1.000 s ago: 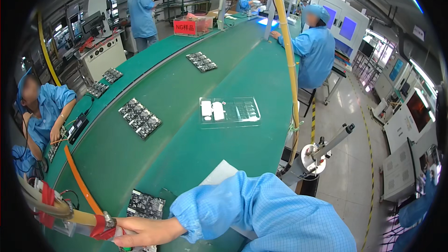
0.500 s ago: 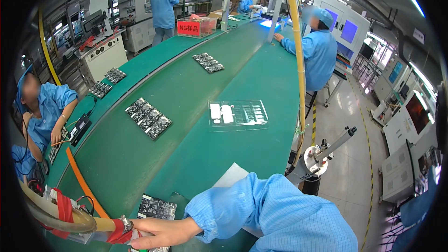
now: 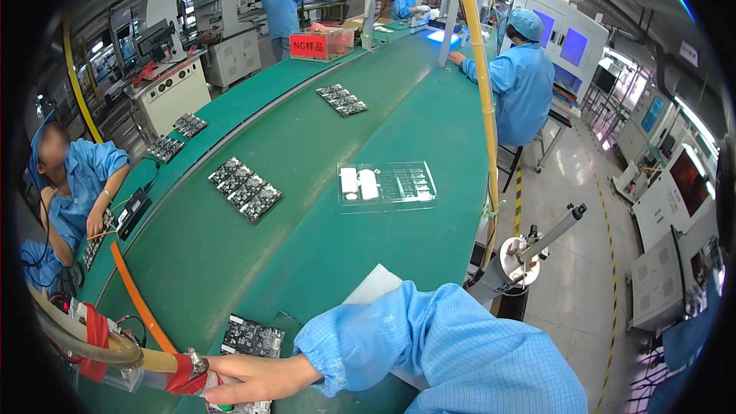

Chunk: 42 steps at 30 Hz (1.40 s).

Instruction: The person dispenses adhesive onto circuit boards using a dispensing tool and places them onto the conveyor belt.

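I look down a long curved green conveyor table [image 3: 322, 207] in a factory hall, with workers in blue coats and caps seated along both sides and pale machine cabinets behind. On the belt lie several dark grouped circuit board panels [image 3: 245, 188], and to their right a clear plastic tray [image 3: 387, 185] holding two white parts. A white sheet [image 3: 376, 291] sits near my blue sleeve. My right hand [image 3: 257, 378] reaches across to the lower left, fingers laid together and pressed along a tube wrapped in red tape [image 3: 184, 374], just beside a dark circuit board [image 3: 253, 337] at the table's near edge. I cannot see my left hand.
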Available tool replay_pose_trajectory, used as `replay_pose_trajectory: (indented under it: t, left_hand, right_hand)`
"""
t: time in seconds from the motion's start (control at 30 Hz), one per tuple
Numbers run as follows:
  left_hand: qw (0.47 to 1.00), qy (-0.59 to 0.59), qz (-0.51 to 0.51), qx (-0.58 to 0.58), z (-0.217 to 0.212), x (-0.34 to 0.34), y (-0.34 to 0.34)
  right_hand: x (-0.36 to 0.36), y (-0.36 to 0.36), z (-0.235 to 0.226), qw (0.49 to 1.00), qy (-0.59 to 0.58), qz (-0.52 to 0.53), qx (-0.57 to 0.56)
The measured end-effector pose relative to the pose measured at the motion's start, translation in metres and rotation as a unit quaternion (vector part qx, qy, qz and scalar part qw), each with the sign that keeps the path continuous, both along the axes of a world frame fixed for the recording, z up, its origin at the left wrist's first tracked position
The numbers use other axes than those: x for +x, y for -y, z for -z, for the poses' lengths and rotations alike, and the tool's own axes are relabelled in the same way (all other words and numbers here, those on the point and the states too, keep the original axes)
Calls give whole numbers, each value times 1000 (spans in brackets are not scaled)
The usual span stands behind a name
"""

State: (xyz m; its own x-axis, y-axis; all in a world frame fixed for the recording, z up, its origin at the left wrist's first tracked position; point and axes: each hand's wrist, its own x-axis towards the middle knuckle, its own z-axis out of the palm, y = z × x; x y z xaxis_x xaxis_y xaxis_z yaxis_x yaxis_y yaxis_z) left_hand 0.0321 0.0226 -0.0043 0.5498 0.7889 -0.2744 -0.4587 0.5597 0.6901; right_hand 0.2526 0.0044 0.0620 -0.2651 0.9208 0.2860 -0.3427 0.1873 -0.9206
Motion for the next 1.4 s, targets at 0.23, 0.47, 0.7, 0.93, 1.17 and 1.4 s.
replay_pose_trajectory:
  t: [0.23, 0.47, 0.7, 0.93, 1.17, 1.4]
  left_hand:
    - [998, 1, -52, -36, 5, -2, -1]
    - [988, 151, 22, -22, 5, -3, -4]
    - [994, 37, -24, 103, 13, -10, -6]
    - [992, 116, -12, -40, 12, -9, -7]
    - [998, 60, -26, -14, 9, -5, -3]
    - [998, 53, -23, -12, 7, -2, 0]
  right_hand:
    - [-2, 2, -1, 1000, -17, -10, 6]
    - [-2, 5, -7, 1000, -11, -13, 17]
    - [-4, 3, -3, 998, -3, 7, 70]
    - [-10, -3, 7, 998, -18, 7, 65]
    - [-7, 3, 0, 997, -13, 4, 80]
    - [-8, 5, 1, 999, 4, -28, 42]
